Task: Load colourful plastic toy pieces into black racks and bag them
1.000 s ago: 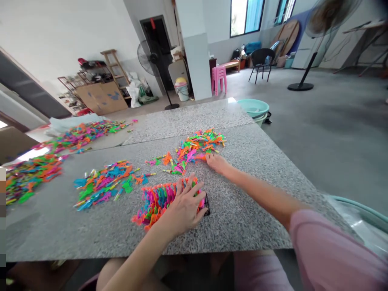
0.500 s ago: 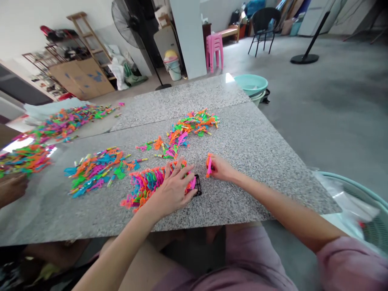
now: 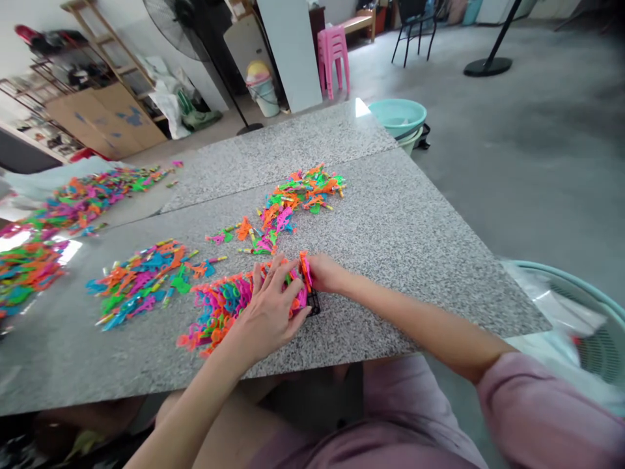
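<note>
My left hand [image 3: 271, 301] lies with spread fingers over tightly packed rows of small bright plastic toy pieces [image 3: 222, 303] in pink, orange, blue and green. A black grid-like rack [image 3: 315, 303] sticks out from under the right end of these rows. My right hand [image 3: 328, 272] pinches an orange-and-pink plastic piece [image 3: 306, 270], held upright above the rack's exposed end, close to my left fingertips. Whether it touches the rack I cannot tell. Most of the rack is hidden under the pieces and my left hand.
Loose piles of similar pieces lie behind [image 3: 303, 195] and to the left [image 3: 141, 277] on the speckled stone table [image 3: 400, 234], with a larger heap [image 3: 92, 198] at the far left. Teal basins [image 3: 398, 116] stand beyond the table's right edge; a green basket [image 3: 596, 352] sits at the lower right.
My right hand has moved left with the orange-and-pink piece, from beside the rack to its end. My left hand stays on the rows. Another person's hand at the left has gone from view.
</note>
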### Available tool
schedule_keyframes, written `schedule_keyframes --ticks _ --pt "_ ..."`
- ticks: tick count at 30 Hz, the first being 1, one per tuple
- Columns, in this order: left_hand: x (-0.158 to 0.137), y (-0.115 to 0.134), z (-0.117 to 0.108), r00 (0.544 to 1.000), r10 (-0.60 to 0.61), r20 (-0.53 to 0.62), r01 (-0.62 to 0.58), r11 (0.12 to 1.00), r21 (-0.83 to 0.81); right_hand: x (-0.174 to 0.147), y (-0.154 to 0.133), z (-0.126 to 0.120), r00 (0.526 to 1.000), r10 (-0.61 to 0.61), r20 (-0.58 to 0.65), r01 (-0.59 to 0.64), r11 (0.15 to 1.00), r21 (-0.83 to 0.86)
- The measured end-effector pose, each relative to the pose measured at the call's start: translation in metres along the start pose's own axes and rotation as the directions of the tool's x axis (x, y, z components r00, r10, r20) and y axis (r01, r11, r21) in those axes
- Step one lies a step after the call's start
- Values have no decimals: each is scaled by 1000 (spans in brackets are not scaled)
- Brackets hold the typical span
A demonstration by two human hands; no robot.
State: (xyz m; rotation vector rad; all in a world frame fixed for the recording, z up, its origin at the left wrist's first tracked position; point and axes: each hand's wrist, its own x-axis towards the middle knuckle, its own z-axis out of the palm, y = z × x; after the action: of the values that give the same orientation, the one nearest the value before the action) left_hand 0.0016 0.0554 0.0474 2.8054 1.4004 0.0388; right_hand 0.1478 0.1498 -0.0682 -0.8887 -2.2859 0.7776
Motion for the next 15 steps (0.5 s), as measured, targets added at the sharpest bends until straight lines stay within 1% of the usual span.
schedule_keyframes --ticks 3,7,10,12,15 --pt "-1 0 0 999 -6 -41 6 1000 3 -1 0 0 999 28 17 -28 999 -35" --pt "-2 -1 2 998 6 -59 -7 1000 -13 -7 -5 3 996 94 10 -94 995 -37" --pt "-2 -1 2 998 4 -68 -6 999 -34 -8 -14 3 990 143 9 -141 984 -106" --pt "-3 -1 1 998 3 -70 -7 999 -45 -6 -21 2 987 160 24 -155 977 -145" --pt "-3 -1 1 996 -21 -83 15 998 -64 -2 -27 0 985 166 48 -157 975 -159"
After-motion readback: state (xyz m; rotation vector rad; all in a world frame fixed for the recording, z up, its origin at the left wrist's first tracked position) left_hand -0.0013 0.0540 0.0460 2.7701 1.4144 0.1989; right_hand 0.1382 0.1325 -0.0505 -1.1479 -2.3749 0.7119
